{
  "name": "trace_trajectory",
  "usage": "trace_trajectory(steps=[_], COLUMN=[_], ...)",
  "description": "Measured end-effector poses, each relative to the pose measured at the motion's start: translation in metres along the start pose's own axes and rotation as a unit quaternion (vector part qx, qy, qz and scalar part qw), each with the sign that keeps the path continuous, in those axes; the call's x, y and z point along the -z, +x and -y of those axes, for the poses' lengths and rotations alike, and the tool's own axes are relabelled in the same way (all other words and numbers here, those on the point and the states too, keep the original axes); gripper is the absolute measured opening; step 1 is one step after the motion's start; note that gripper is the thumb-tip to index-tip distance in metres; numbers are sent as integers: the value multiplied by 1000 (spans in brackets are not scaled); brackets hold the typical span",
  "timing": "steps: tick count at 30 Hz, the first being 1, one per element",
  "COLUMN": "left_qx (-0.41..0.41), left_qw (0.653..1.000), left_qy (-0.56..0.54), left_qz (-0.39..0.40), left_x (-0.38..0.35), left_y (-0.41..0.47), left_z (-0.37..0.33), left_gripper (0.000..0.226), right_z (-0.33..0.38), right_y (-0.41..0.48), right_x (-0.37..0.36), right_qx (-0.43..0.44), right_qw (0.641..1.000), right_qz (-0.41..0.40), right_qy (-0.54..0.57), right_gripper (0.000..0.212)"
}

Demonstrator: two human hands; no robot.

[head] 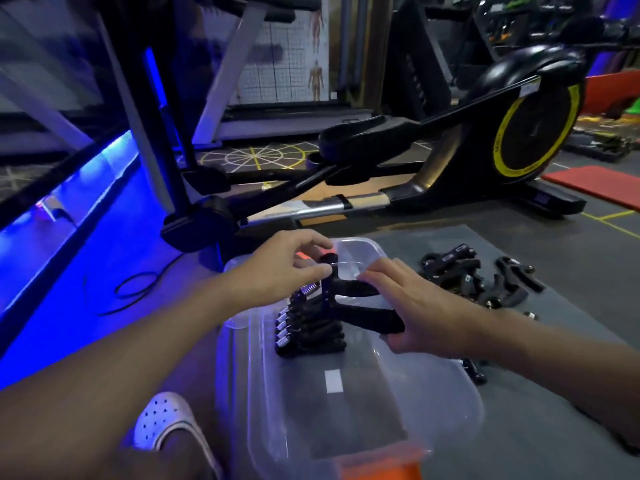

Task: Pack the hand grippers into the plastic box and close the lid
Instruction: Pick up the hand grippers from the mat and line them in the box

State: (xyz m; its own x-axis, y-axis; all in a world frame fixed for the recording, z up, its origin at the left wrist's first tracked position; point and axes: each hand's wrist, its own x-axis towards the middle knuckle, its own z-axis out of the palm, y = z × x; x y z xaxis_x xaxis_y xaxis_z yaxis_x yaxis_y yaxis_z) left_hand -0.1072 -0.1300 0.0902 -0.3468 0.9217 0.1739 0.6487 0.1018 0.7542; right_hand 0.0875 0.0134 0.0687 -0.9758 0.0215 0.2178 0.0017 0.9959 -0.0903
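A clear plastic box [460, 403] sits on the grey floor mat in front of me. A row of several black hand grippers [311, 332] stands inside it at the left. Both hands hold one more black hand gripper [349, 291] over the box's far half. My left hand [287, 268] pinches its top near the spring. My right hand [412, 306] grips its lower handle [377, 322]. A loose pile of hand grippers [485, 282] lies on the mat to the right of the box. The box's lid cannot be made out with certainty.
A black elliptical trainer [519, 133] with a yellow-ringed wheel stands behind the mat. A machine base and a black cable [138, 289] lie at the left under blue light. My white shoe [166, 420] rests by the box's near left corner. An orange part [381, 469] shows at the box's near edge.
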Motion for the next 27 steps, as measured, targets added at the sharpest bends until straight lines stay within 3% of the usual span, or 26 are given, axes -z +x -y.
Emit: trace_trajectory(steps=[4, 15, 21, 27], left_qx=[-8, 10, 23, 32], left_qw=[1000, 998, 998, 998], left_qy=[16, 56, 55, 52], left_qz=[21, 12, -10, -14], left_x=[8, 16, 14, 11], left_y=[-7, -13, -16, -17], left_z=[7, 16, 19, 15], left_gripper=[35, 13, 11, 12], right_z=[4, 9, 2, 6], right_y=[10, 23, 26, 26], right_x=[-7, -13, -11, -10], right_qx=[34, 61, -63, -156], right_qw=[999, 995, 990, 961], right_qz=[15, 33, -14, -97], right_qy=[-16, -68, 125, 206], right_gripper=[69, 70, 45, 29])
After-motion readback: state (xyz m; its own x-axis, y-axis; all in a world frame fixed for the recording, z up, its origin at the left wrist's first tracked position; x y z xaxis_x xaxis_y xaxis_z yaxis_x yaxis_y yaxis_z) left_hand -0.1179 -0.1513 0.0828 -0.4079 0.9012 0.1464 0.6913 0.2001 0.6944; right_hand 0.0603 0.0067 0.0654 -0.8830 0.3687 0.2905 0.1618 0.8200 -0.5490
